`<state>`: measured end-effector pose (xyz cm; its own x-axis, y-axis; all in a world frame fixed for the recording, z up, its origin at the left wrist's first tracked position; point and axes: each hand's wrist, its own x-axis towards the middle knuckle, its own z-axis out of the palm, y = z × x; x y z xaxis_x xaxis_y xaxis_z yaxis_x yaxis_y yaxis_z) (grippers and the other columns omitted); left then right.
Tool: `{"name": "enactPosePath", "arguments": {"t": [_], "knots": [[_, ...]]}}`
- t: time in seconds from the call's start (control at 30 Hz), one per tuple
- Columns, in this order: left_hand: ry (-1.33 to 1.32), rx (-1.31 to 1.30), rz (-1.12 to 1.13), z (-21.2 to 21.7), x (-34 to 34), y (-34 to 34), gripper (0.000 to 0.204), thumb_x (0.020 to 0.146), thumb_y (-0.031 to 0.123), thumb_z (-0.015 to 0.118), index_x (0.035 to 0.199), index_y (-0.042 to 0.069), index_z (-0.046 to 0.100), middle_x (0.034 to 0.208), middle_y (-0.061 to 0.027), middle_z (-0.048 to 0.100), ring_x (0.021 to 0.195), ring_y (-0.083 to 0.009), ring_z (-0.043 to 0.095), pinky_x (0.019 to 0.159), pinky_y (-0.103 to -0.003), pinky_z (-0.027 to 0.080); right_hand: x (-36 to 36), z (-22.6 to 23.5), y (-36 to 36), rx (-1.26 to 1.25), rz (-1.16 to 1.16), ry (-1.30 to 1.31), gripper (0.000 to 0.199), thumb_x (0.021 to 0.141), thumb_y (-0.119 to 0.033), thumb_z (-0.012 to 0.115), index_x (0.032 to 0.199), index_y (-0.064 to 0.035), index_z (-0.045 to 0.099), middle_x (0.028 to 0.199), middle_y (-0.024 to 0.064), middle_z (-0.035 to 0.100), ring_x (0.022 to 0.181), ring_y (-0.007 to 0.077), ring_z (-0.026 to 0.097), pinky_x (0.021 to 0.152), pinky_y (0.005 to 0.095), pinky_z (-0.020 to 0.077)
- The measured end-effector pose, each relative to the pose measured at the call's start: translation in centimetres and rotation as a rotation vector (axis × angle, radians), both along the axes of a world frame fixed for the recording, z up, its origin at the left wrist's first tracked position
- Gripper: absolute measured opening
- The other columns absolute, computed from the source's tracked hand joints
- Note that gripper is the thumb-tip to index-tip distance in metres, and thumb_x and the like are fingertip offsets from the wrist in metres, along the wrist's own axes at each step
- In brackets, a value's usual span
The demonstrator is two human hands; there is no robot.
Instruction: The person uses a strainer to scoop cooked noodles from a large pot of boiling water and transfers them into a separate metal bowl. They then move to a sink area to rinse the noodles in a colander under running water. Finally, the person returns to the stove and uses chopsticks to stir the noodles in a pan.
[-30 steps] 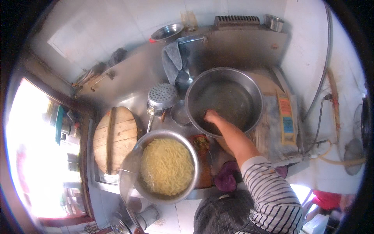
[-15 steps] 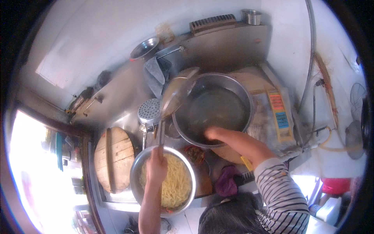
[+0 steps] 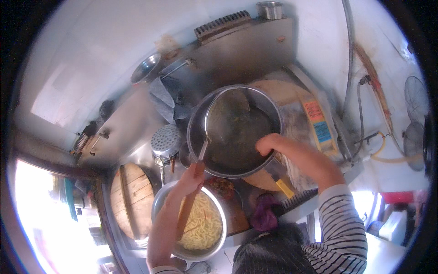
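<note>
My left hand (image 3: 188, 181) is wrapped round the wooden handle of a large round skimmer (image 3: 228, 112). Its wire-rimmed head dips into the liquid in a wide metal pot (image 3: 281, 123), toward the left and far side. Over the pot's right inner edge is my right hand (image 3: 268, 143), its fingers curled in; whatever they hold, if anything, is hidden. Below my left hand stands a metal bowl (image 3: 222, 228) with a heap of pale yellow strips (image 3: 203, 223). The skimmer's handle and my left forearm cross over this bowl.
A round wooden lid (image 3: 132, 201) leans at the left, near a perforated metal ladle (image 3: 165, 140). Right of the pot lies a grater board (image 3: 319, 125). A yellow-handled tool (image 3: 285, 188) and a purple cloth (image 3: 264, 214) are at the near edge. Behind hangs a grey cloth (image 3: 162, 98).
The skimmer's head has gone from above the pot's left rim down into the pot. My right hand has risen from the liquid toward the right rim. The view has shifted slightly.
</note>
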<state>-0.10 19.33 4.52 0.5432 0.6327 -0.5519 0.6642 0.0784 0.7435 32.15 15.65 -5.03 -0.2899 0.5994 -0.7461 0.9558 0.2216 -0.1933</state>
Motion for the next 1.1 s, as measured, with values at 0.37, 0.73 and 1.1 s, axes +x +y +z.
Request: {"name": "enactPosePath", "arguments": {"t": [0.37, 0.73, 1.1], "knots": [[-0.143, -0.554, 0.121, 1.3, -1.7, -4.9, 0.035, 0.089, 0.011, 0.050, 0.120, 0.009, 0.034, 0.074, -0.0051, 0.050, 0.057, -0.0133, 0.049, 0.047, -0.028, 0.044, 6.4, 4.6, -0.3, 0.905, -0.619, 0.742, 0.009, 0.076, -0.007, 0.056, 0.083, -0.0065, 0.061, 0.081, 0.0103, 0.065, 0.075, 0.0249, 0.063, 0.065, 0.0336, 0.0492], [-0.544, -0.442, 0.386, 1.3, -4.1, -10.4, 0.021, 0.087, 0.010, 0.050, 0.106, 0.008, 0.042, 0.072, -0.0056, 0.051, 0.054, -0.0133, 0.048, 0.043, -0.027, 0.040, 5.6, 1.2, -1.7, 1.052, -0.910, 0.588, 0.012, 0.072, -0.007, 0.058, 0.083, -0.0064, 0.062, 0.081, 0.0107, 0.065, 0.077, 0.0240, 0.063, 0.069, 0.0338, 0.0493], [-0.360, 0.114, 0.993, 3.2, -16.4, -21.4, 0.033, 0.082, 0.003, 0.053, 0.112, 0.008, 0.042, 0.073, -0.0052, 0.052, 0.045, -0.0117, 0.046, 0.035, -0.023, 0.036, -0.9, -4.0, 3.2, 0.332, -0.599, 0.296, 0.041, 0.071, -0.014, 0.056, 0.111, -0.0041, 0.058, 0.112, 0.0183, 0.058, 0.104, 0.0317, 0.055, 0.085, 0.0397, 0.0455]]}}
